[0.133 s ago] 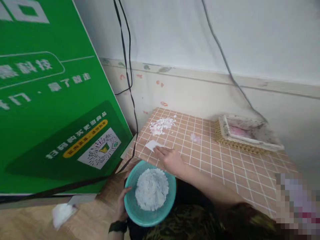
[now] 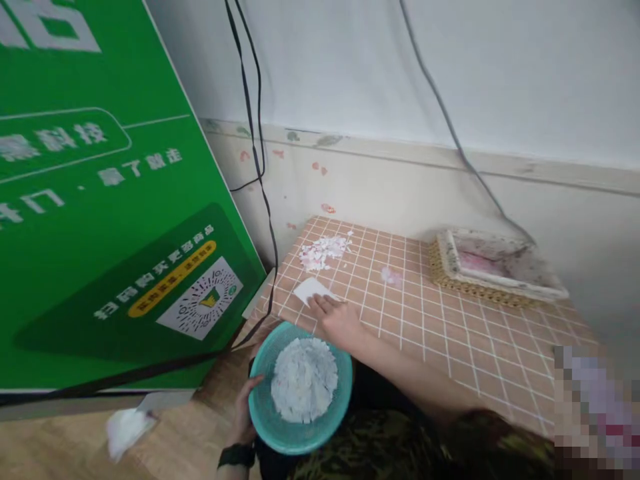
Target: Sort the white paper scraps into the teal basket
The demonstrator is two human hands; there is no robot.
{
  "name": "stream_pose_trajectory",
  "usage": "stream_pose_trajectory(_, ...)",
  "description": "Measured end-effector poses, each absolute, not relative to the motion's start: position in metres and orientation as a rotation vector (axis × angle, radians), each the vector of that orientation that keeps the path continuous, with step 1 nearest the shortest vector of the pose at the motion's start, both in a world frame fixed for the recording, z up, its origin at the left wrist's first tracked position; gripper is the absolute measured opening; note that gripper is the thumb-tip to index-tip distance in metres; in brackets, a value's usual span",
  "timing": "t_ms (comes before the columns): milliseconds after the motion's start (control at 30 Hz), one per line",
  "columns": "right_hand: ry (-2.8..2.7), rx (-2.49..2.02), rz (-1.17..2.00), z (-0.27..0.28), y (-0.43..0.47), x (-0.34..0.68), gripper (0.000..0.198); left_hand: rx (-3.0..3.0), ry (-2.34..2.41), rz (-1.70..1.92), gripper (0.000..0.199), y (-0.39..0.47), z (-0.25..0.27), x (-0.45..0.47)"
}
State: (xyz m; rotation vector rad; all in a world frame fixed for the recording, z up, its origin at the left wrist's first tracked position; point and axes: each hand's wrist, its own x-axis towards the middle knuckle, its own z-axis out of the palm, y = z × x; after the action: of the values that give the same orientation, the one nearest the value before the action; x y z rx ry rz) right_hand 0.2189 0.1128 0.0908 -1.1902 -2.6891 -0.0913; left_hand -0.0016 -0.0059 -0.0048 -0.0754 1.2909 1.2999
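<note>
My left hand point(image 2: 246, 407) is closed on the left rim of a teal mesh basket point(image 2: 265, 427), with the thumb over the edge. Inside the basket lies a heap of small whitish paper-like scraps point(image 2: 304, 380). Out on the checked tabletop, my right hand point(image 2: 340, 320) presses a flat white card point(image 2: 313, 289) against the surface, its fingers on the card's near part. Just beyond the card is a loose pile of white and pinkish scraps point(image 2: 324, 252).
A wicker basket with a white lining point(image 2: 480, 260) stands at the table's right rear. A pale pink patch point(image 2: 391, 276) marks the tabletop. Dark cables point(image 2: 270, 227) hang beside a green panel point(image 2: 100, 267) on the left. A white bag-like item point(image 2: 127, 430) lies on the floor.
The white card has turned slightly under my right hand, and more of it shows. The left hand and the teal basket have hardly moved.
</note>
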Motion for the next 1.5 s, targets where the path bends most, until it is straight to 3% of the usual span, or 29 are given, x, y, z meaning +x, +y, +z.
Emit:
stream_pose_trajectory(167,-2.515,-1.502,-0.138,0.084,0.110,0.254,0.046,-0.132,1.210,1.175,0.016,-0.010,-0.032,-0.009)
stream_pose_trajectory(433,-1.927,-1.947,-0.232,0.089,0.118,0.330,0.041,-0.158,1.094,1.091,0.018,-0.013,-0.063,-0.018)
stream_pose_trajectory(600,-1.733,-1.750,0.034,0.111,0.140,0.341,0.036,-0.170,1.091,1.110,0.019,-0.012,-0.061,-0.016)
stream_pose_trajectory(1167,-2.084,-1.370,0.500,0.114,0.199,0.317,0.028,-0.141,1.148,1.091,0.016,-0.012,-0.056,-0.017)
stream_pose_trajectory(1500,-2.196,-1.284,0.534,0.119,0.235,0.308,0.025,-0.105,1.145,1.089,0.017,-0.014,-0.053,-0.016)
